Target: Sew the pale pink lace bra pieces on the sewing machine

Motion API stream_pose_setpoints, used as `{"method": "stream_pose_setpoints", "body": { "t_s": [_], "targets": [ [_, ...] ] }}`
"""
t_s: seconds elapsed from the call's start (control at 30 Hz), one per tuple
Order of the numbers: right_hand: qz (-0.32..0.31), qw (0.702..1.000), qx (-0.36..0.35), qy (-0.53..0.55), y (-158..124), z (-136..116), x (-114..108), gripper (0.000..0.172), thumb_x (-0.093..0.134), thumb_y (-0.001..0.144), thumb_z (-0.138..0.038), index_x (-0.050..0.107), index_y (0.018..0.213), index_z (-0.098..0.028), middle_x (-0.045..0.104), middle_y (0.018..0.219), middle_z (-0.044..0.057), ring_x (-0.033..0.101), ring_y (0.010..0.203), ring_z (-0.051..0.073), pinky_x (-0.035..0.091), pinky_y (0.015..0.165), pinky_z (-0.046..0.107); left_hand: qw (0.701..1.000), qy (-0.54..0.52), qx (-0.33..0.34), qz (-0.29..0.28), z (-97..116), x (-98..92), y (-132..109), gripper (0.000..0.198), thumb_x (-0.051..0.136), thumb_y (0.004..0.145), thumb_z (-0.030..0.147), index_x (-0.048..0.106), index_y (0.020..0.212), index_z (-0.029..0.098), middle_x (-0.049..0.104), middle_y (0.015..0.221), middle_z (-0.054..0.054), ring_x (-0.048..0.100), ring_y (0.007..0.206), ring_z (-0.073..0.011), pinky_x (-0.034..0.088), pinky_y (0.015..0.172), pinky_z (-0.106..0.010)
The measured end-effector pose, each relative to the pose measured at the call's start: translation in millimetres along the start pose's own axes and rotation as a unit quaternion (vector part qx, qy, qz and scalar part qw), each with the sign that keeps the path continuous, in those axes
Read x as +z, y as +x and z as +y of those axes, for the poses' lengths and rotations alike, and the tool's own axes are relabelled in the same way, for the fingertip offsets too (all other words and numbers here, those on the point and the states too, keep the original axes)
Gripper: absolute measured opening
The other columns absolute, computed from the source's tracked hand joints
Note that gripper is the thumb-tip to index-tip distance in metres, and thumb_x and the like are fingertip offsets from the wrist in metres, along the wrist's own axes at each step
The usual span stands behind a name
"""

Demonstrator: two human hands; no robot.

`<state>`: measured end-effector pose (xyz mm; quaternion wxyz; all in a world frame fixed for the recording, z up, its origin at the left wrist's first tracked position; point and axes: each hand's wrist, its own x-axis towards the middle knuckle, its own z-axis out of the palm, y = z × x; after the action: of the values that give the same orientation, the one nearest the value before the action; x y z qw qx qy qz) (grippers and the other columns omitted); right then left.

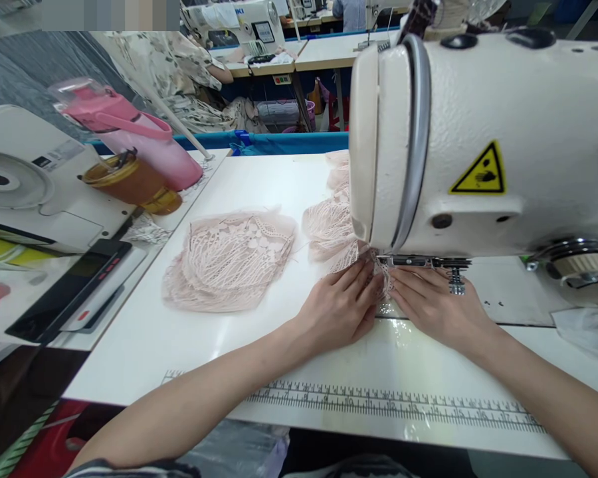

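Pale pink lace fabric [331, 229] runs bunched under the head of a white sewing machine [478, 133]. My left hand [339, 305] is closed on its near edge, left of the needle area, with fingers together and thumb tucked beneath. On the other side my right hand [436, 302] lies flat, fingers stretched toward the lace and fingertips touching it. A metal guide attachment [428, 261] partly covers the right fingers. The needle and the stitching spot are hidden behind the machine head and hands. Left of my hands, a stack of pink lace pieces [229, 262] rests on the white table [259, 345].
A printed ruler [379, 401] runs along the table's front edge. At the left are a pink bottle [144, 143], a brown cup [129, 182], a black phone-like slab [70, 289] and another machine [24, 176]. Beyond the table, a person's patterned sleeve [179, 63] shows near another sewing machine [244, 30].
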<state>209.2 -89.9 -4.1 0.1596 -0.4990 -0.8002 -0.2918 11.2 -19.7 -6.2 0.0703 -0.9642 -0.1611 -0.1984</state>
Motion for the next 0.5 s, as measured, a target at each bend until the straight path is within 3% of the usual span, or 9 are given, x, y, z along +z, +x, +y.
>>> {"method": "stream_pose_setpoints", "body": {
  "t_s": [0.13,0.27,0.5],
  "targets": [
    [-0.023,1.0,0.003,-0.016,-0.7,1.3,0.7,0.032,0.04,0.098,-0.018,0.071,0.1,-0.011,0.072,0.107,0.003,0.06,0.078,0.011,0.036,0.058,0.029,1.0,0.013,0.0,-0.003,0.2,-1.1,1.1,0.04,0.046,0.092,0.029,0.058,0.125,0.009,0.063,0.123,-0.016,0.056,0.12,-0.0293,0.051,0.097,-0.041],
    [-0.03,1.0,0.005,-0.009,1.8,2.3,-0.9,0.028,0.044,0.097,-0.021,0.07,0.101,-0.012,0.072,0.108,0.0,0.061,0.079,0.01,0.037,0.059,0.029,1.0,0.02,0.001,-0.014,-0.5,-2.2,1.3,0.041,0.046,0.093,0.03,0.058,0.126,0.009,0.061,0.126,-0.016,0.054,0.122,-0.0296,0.05,0.098,-0.04],
    [-0.005,1.0,0.002,-0.002,5.0,2.2,-4.6,0.018,0.055,0.093,-0.027,0.071,0.098,-0.019,0.072,0.105,-0.005,0.061,0.083,0.01,0.035,0.065,0.029,1.0,-0.002,0.028,-0.008,-2.8,-1.0,-1.4,0.037,0.043,0.095,0.024,0.057,0.124,0.007,0.059,0.128,-0.012,0.057,0.12,-0.0228,0.046,0.105,-0.039]
  ]
}}
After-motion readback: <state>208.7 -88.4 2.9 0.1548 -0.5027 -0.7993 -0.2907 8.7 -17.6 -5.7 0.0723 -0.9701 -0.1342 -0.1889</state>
